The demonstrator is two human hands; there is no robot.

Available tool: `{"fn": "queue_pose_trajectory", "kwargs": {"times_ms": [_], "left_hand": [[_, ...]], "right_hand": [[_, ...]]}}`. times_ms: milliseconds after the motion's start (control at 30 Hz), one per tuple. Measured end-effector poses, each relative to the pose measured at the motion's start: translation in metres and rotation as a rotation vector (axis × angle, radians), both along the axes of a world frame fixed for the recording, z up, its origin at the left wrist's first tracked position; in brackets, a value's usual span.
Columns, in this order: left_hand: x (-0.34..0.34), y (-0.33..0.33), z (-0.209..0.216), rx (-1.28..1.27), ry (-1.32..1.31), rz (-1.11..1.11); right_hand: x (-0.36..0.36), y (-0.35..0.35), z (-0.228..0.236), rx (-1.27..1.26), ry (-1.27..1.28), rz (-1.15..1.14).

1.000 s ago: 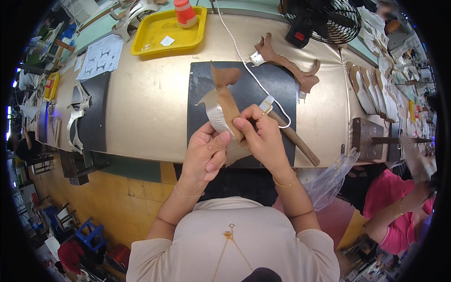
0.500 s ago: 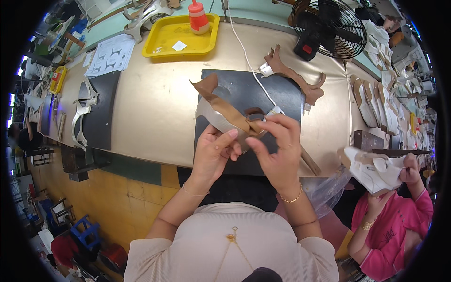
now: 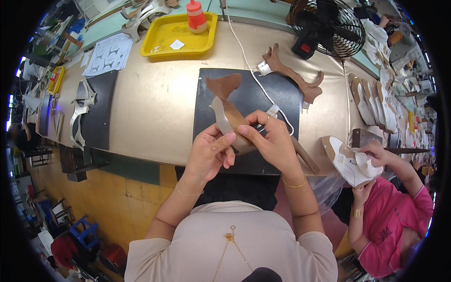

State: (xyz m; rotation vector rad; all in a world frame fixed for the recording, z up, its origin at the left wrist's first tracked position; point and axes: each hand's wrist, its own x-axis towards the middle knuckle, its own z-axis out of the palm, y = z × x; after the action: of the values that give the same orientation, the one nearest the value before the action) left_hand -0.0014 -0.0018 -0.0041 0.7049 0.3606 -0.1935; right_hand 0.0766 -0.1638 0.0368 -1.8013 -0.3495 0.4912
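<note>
A brown and pale grey leather shoe upper is held over a black mat. My left hand pinches its lower left edge between thumb and fingers. From the other side my right hand grips it, thumb pressed on the tan face and fingers behind. The brown far end of the piece curls upward, away from me. What lies under my fingers is hidden. Behind my right hand a white cord runs down onto the mat, and a hammer-like wooden handle rests at the table's near edge.
Another brown upper lies beyond the mat, near a black fan. A yellow tray carries a red-capped bottle. Pale uppers lie at left, white shoes at right. At my right a person handles a white shoe.
The upper has turned more upright, its brown end swinging right. My right hand has shifted from its curled end to a thumb grip on its middle. The co-worker's shoe has moved left.
</note>
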Motion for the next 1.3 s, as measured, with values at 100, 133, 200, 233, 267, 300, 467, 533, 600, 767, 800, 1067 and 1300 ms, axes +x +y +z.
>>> {"fn": "queue_pose_trajectory", "kwargs": {"times_ms": [100, 133, 200, 233, 267, 300, 467, 533, 600, 767, 800, 1067, 1300], "left_hand": [[-0.002, -0.005, -0.002, -0.049, -0.019, 0.009], [-0.003, -0.005, -0.003, -0.063, -0.050, 0.002], [-0.004, -0.004, -0.005, -0.097, -0.125, -0.003], [-0.005, -0.004, -0.007, -0.084, -0.120, 0.001], [-0.006, -0.004, -0.008, -0.075, -0.129, 0.006], [-0.007, -0.004, -0.009, -0.069, -0.155, 0.010], [0.000, -0.008, -0.010, 0.039, -0.068, 0.034], [-0.001, -0.008, -0.009, 0.240, -0.019, -0.004], [-0.008, 0.000, -0.006, 0.507, 0.019, -0.092], [-0.044, 0.012, -0.016, 1.787, -0.966, 0.110], [-0.046, 0.011, -0.022, 1.878, -0.860, -0.016], [-0.037, 0.002, -0.049, 2.121, -0.753, -0.374], [-0.050, -0.021, -0.041, 2.275, -0.506, -0.474]], "right_hand": [[-0.003, -0.002, -0.001, 0.017, -0.129, 0.009], [-0.004, -0.002, -0.002, 0.025, -0.134, -0.005], [-0.007, -0.003, -0.006, 0.069, -0.156, -0.017], [-0.007, -0.002, -0.008, 0.039, -0.113, -0.017], [-0.007, -0.001, -0.012, 0.037, -0.082, -0.008], [-0.006, 0.001, -0.015, 0.035, -0.050, 0.001], [0.003, 0.005, -0.015, -0.095, -0.478, -0.013], [0.007, 0.001, -0.010, -0.205, -0.806, 0.016], [0.010, -0.006, -0.009, -0.423, -1.099, 0.089], [-0.008, -0.006, -0.048, -0.553, -1.316, 0.351], [-0.018, -0.006, -0.060, -0.533, -1.278, 0.383], [-0.070, -0.012, -0.100, -0.514, -0.773, 0.150], [-0.073, -0.012, -0.099, -0.499, -0.718, -0.001]]}}
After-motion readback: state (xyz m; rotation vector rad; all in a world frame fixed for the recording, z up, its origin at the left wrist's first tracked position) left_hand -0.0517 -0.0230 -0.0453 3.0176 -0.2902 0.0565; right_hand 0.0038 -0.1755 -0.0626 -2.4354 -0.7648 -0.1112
